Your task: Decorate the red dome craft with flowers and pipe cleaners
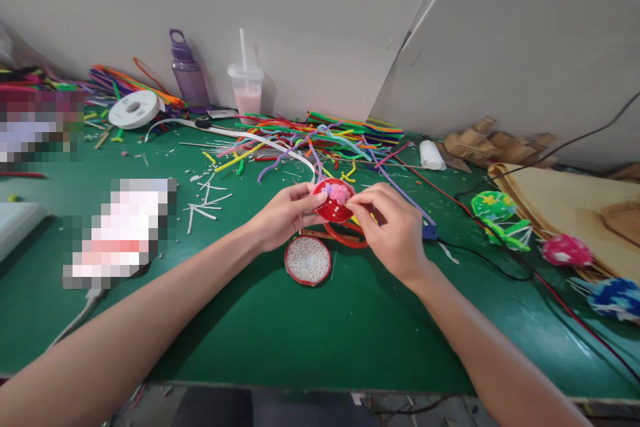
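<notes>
My left hand point(287, 212) grips a small red round piece point(334, 209) by its left edge, above the middle of the table. Pink and lilac decorations and several tiny white dots show on its face. At its right side, the fingertips of my right hand point(393, 227) are pinched together; whatever is between them is too small to make out. Just below lies a round dish of white beads point(308, 260) with a red rim. A red-orange ring-shaped thing point(353, 237) is partly hidden behind my right hand.
Colourful pipe cleaners point(320, 137) are heaped at the back, near a purple bottle point(191, 77), a pink drink cup point(247, 90) and a white ribbon spool point(134, 110). A blurred-out phone-like object point(123, 230) lies left. Fuzzy ornaments point(567, 251), cardboard point(540, 193) and cables point(493, 263) are right.
</notes>
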Tool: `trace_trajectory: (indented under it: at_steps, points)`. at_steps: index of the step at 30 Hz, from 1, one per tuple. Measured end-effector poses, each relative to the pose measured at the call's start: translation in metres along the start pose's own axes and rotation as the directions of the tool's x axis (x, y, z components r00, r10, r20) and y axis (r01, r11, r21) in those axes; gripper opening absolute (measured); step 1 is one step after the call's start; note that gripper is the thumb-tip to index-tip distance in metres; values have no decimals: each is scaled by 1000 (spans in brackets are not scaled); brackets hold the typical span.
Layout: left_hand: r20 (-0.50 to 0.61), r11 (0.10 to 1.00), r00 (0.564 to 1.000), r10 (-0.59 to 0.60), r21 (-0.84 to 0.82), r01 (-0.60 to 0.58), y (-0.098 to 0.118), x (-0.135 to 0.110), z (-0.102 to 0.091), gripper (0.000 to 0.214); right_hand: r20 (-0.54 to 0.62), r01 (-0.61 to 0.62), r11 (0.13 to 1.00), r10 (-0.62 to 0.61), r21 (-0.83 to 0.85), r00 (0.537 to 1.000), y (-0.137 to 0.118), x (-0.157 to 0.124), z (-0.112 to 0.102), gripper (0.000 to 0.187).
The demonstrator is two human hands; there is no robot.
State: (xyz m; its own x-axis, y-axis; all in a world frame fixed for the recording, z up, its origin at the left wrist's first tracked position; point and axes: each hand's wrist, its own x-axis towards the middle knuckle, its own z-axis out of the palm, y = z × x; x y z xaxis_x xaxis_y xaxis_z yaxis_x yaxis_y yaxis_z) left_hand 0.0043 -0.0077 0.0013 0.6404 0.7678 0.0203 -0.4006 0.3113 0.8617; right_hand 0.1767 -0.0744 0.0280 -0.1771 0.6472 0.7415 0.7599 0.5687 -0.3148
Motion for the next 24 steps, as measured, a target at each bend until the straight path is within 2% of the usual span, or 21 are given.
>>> trace_trajectory:
  at_steps: [6,16,24]
  points:
    - [-27,1000,1000,1,6,0,-1,1,0,16,-62,-85,996,87,40,994,1,2,-6,13]
    - [-5,1000,1000,-2,-7,2,-1,0,0,15,27,-234,962,232,141,972,1,0,-1,8]
    - [-4,1000,1000,-3,-5,3,-1,1,0,15,34,-261,948,260,179,965,1,2,-3,10]
